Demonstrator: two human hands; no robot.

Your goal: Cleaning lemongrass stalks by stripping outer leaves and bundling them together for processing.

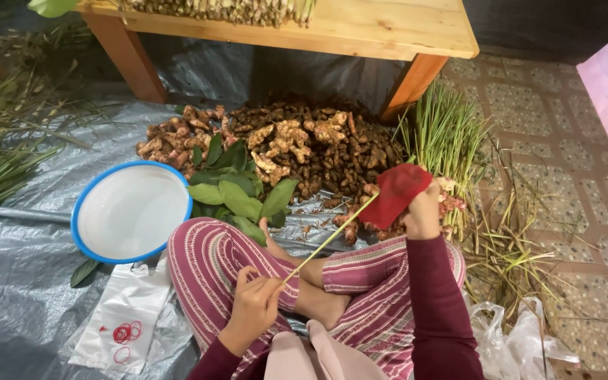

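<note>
Left hand (253,304): low, near the crossed legs, palm turned up and inward, thumb and fingertips pinched shut on the near end of a thin green stalk (328,241). Wrist bent slightly, dark red sleeve to the wrist.

Right hand (422,211): raised, ahead of and well apart from the left, fingers curled closed around a red cloth-like piece (395,193). Forearm upright, sleeve dark red.
</note>
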